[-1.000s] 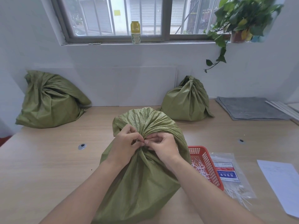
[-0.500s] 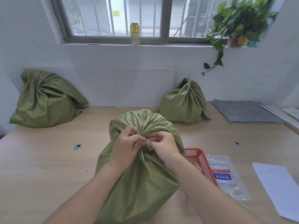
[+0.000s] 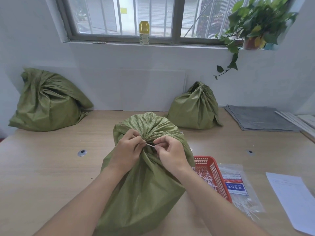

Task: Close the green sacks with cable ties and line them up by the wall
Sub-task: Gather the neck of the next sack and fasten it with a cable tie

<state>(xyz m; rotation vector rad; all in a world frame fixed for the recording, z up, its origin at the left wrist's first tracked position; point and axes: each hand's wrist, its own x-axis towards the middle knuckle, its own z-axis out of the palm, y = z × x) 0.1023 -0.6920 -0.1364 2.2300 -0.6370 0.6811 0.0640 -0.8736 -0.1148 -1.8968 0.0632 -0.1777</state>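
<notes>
Hands (image 3: 127, 150) (image 3: 170, 152) pinch cable tie (image 3: 150, 145) at sack (image 3: 144, 181) neck

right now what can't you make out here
All head view.
Whether the cable tie is locked round the front sack: left hand and right hand cover the neck.
Any tie on the far left sack: hidden in folds.
Packet label print: too small.
Paper sheet: cut by the right edge.

Both hands, left (image 3: 127, 150) and right (image 3: 170, 154), pinch a white cable tie (image 3: 150, 145) at the gathered neck of the green sack (image 3: 144, 193) on the bench (image 3: 51, 176).
</notes>
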